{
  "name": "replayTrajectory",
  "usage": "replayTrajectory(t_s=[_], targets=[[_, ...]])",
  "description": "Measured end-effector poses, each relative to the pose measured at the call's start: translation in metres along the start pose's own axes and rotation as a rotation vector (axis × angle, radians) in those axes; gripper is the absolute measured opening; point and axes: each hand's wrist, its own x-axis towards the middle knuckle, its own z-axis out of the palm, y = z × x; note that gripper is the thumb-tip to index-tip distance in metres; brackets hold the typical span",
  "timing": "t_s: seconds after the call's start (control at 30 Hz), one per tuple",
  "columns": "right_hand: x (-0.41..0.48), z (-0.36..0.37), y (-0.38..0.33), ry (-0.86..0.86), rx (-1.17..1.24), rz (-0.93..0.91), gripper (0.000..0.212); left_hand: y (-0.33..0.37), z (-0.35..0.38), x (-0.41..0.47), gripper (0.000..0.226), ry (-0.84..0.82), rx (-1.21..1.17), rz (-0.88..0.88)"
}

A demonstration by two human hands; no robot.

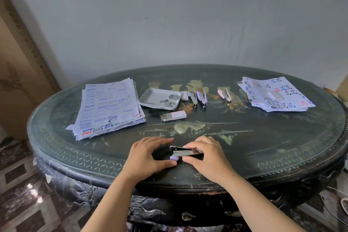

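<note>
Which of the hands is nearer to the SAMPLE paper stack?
Left. The left hand sits before the paper stack, slightly to its right; the right hand is farther right, beyond the stapler both hold.

we record stamped words on the top sheet of the left paper stack [110, 103]: "sample" many times over, plus "air mail" and "amended", in blue and grey ink, several of them upside down from our side. a lower sheet [98, 130] at that stack's near edge bears "test" in red, blue and green marker. the right paper stack [282, 100] carries handwritten "test", repeated in blue and red, upside down. print on the pink staple box [178, 115] is too small to read.
</note>
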Motion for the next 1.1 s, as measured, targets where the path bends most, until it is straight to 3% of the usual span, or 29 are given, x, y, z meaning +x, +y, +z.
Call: replayTrajectory(t_s=[0.2, 0.37, 0.7, 0.83, 0.9, 0.97, 1.1], targets=[[-0.001, -0.018, 0.011, 0.145, -0.071, 0.112, 0.018, 0.004, 0.002, -0.003, 0.064, 0.07, 0.006, -0.033], [-0.003, -0.04, 0.032, 0.194, -0.192, 0.251, 0.015, 0.006, 0.003, -0.004, 0.066, 0.033, 0.104, -0.04], [-0.011, -0.04, 0.038, 0.175, -0.314, 0.342, 0.019, 0.012, 0.0, -0.01, 0.06, -0.038, 0.272, -0.051], [0.002, -0.043, 0.02, 0.277, -0.344, 0.398, 0.033, 0.009, -0.001, -0.006, 0.053, -0.022, 0.134, -0.062], [0.026, -0.038, -0.005, 0.267, -0.246, 0.342, 0.021, 0.009, -0.008, -0.004, 0.037, 0.056, -0.134, -0.13], [0.057, -0.021, -0.036, 0.154, -0.124, 0.268, 0.008, 0.011, -0.023, -0.001, 0.019, 0.201, -0.421, -0.305], [0.13, 0.028, -0.097, -0.037, 0.025, 0.182, 0.024, -0.013, -0.074, 0.014, 0.035, 0.589, -0.465, -0.567]])
